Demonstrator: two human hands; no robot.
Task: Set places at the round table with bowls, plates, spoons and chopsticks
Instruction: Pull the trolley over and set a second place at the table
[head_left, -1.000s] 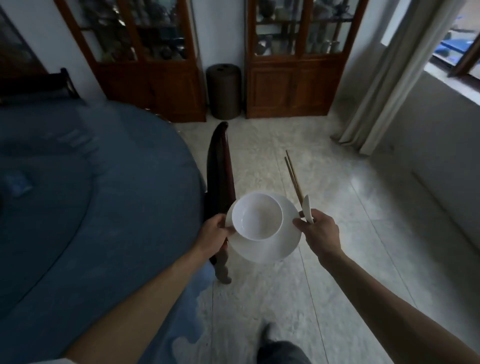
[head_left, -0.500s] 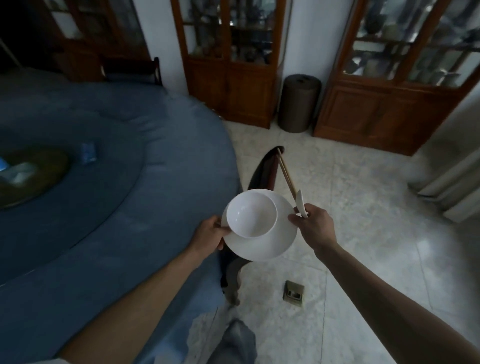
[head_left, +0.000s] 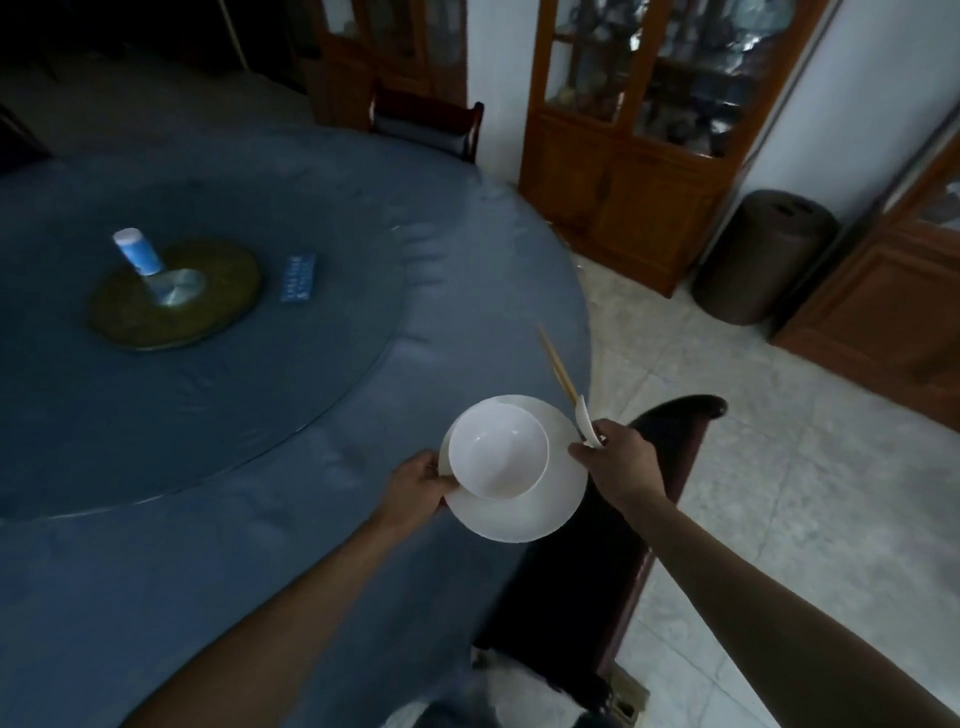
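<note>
Now I am holding one place setting above the edge of the bench (head_left: 260, 545), and nothing is laid down yet. My left hand (head_left: 418, 480) is gripping the rim of the plate (head_left: 524, 512) on its left side, thumb on top, the other fingers hidden under it. The bowl (head_left: 497, 451) is standing upright on the plate, a little toward the left and far side, not in the middle. My right hand (head_left: 621, 462) is pinching the spoon (head_left: 586, 422) and the chopsticks (head_left: 557, 366) together, and it is touching the right side of the plate; I cannot tell if it is also carrying some of the weight.

I think the plate and bowl are ceramic: stiff, rather heavy for one hand, smooth and easy to break. The bowl is only resting there, so it can slide if I am tilting the plate. For this reason I am judging it better to keep the plate level and lower it flat on the cloth before the chair (head_left: 670, 447). The chopsticks are light and thin, and they can slip from the pinch, so I should lay them down with the spoon beside the plate afterwards.
</note>
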